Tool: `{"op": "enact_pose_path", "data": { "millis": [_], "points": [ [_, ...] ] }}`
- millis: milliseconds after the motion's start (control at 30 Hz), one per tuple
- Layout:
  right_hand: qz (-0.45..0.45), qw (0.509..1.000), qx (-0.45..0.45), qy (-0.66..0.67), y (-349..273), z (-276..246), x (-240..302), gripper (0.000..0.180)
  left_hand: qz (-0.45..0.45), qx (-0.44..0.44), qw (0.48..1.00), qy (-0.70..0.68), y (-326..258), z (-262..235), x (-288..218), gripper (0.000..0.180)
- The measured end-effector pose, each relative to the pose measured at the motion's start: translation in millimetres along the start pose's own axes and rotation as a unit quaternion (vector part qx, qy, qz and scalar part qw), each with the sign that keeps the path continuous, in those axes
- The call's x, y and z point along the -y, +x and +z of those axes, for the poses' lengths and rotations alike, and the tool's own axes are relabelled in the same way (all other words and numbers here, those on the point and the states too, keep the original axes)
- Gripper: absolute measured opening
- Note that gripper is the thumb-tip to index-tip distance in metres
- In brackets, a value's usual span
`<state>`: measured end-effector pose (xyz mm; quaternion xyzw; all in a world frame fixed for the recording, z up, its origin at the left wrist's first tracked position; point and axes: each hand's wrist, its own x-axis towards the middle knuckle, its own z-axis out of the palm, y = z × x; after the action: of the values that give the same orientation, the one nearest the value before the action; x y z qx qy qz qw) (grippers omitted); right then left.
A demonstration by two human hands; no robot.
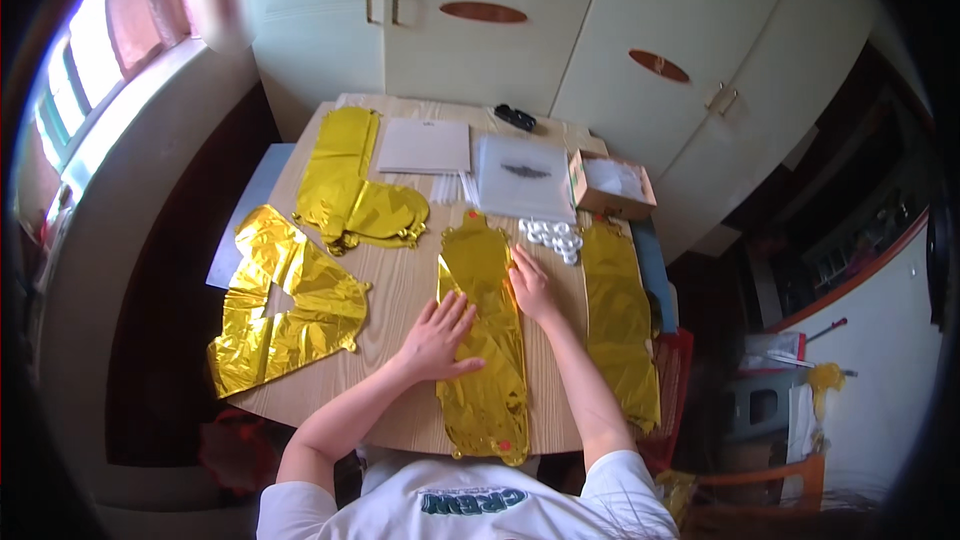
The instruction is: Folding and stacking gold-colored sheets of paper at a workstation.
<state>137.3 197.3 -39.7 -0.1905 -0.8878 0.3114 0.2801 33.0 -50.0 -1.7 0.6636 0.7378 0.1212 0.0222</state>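
A flat gold foil balloon (487, 310) lies lengthwise in front of me, with small tabs along its edge and a red dot at its far and near ends. My left hand (438, 342) rests on its left side, fingers spread over the creased foil. At its upper right edge, my right hand (532, 286) lies with fingers stretched out, touching the foil and the table beside it. Neither hand grips anything. Just beyond the right fingertips sits a cluster of small white round pieces (551, 239).
More gold foil lies around: a folded piece (340, 185) at far left, a crumpled one (290, 300) at left and a long one (618, 320) at right. Along the back are a pale flat sheet (423, 146), a clear plastic bag (525, 190), an open box (612, 202) and a black object (515, 118).
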Motion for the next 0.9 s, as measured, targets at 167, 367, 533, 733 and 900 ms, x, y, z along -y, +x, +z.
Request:
{"op": "enact_pose_path", "data": {
  "millis": [167,367,533,733,900],
  "points": [
    [-0.007,0.999,0.009,0.034,-33.2,-11.1,15.6,0.045,0.015,-0.009,1.000,0.001,-3.8,-6.7,3.1,0.095],
    [-0.012,0.999,0.035,0.014,-65.2,-25.1,40.5,0.048,0.026,-0.020,0.999,0.009,-3.1,-9.5,4.1,0.092],
    [-0.065,0.988,0.084,-0.110,-69.5,-30.2,53.4,0.054,0.027,0.006,0.999,0.022,-2.8,-7.0,6.8,0.091],
    [-0.087,0.975,0.100,-0.178,-72.1,-27.2,58.0,0.052,0.033,0.008,0.999,0.027,-2.4,-6.2,6.5,0.091],
    [-0.094,0.983,0.084,-0.131,-73.4,-27.5,57.1,0.049,0.029,0.009,0.999,0.015,-4.9,-8.5,5.8,0.090]
  ]
}}
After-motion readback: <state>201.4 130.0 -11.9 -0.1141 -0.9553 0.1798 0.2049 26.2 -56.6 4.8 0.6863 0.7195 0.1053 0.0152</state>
